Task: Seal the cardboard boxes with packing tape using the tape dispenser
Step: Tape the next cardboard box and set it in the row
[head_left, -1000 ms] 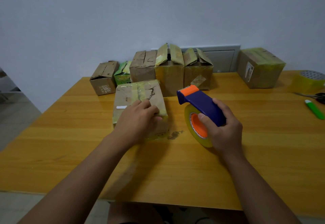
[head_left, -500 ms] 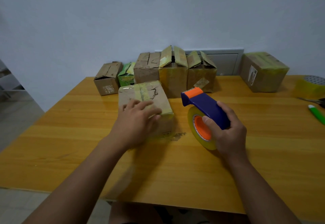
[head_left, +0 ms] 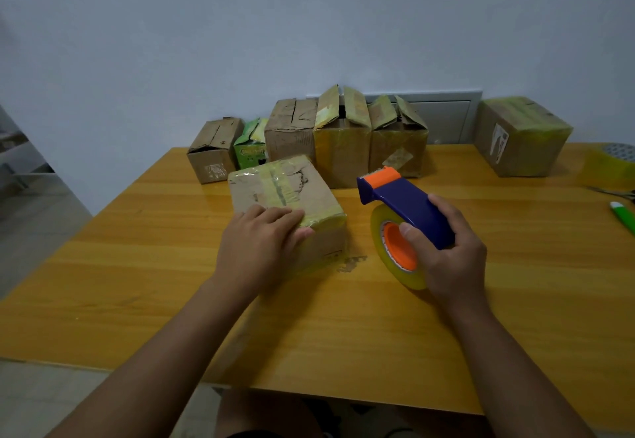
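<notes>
A small cardboard box [head_left: 275, 186] with yellowish tape across its top lies on the wooden table [head_left: 171, 283] in front of me. My left hand [head_left: 261, 245] rests on its near edge, fingers fairly straight and pressing on the taped top. To the right, my right hand [head_left: 446, 252] grips the blue handle of a tape dispenser [head_left: 402, 210] with an orange cutter head and a yellowish tape roll on an orange hub. The dispenser is held just right of the box, apart from it.
A row of cardboard boxes [head_left: 343, 142] with loose flaps and a small green carton [head_left: 251, 149] stands along the wall. A taped box [head_left: 522, 135] sits at the back right. At the right edge lie a spare tape roll [head_left: 611, 166], scissors [head_left: 615, 193] and a green utility knife [head_left: 623, 216].
My left hand slid along the box's near edge, fingers flattening on the tape. The dispenser in my right hand stayed almost still; the camera shifted slightly.
</notes>
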